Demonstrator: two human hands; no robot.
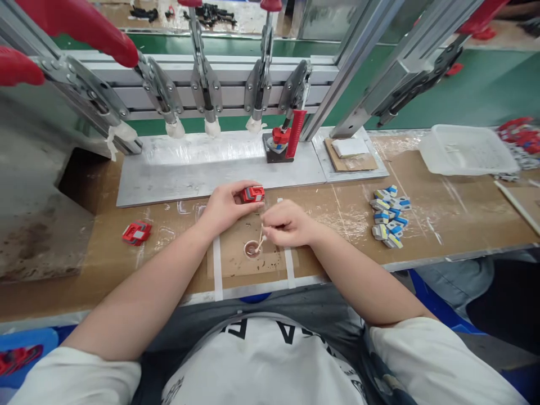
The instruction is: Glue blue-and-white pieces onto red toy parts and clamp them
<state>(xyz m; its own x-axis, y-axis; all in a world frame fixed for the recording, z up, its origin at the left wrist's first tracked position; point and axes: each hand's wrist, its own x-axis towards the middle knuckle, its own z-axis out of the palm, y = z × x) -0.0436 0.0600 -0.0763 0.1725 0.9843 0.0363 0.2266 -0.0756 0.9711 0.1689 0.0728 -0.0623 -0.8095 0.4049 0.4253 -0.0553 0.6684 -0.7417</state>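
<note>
My left hand [225,207] grips a small red plastic part [253,194] just above the brown workbench [442,219]. My right hand [287,225] pinches a thin wooden stick [261,239] whose lower tip dips into a small round glue dish [252,248] set in a taped square in front of me. The two hands are almost touching. Another red part [136,232] lies on the bench to the left.
A metal plate [185,169] sits beyond the hands under a row of red-handled toggle clamps [205,84]; one clamp holds a red piece [282,138]. Several blue, white and yellow small parts [390,216] lie at right, beside a clear plastic tray [466,149].
</note>
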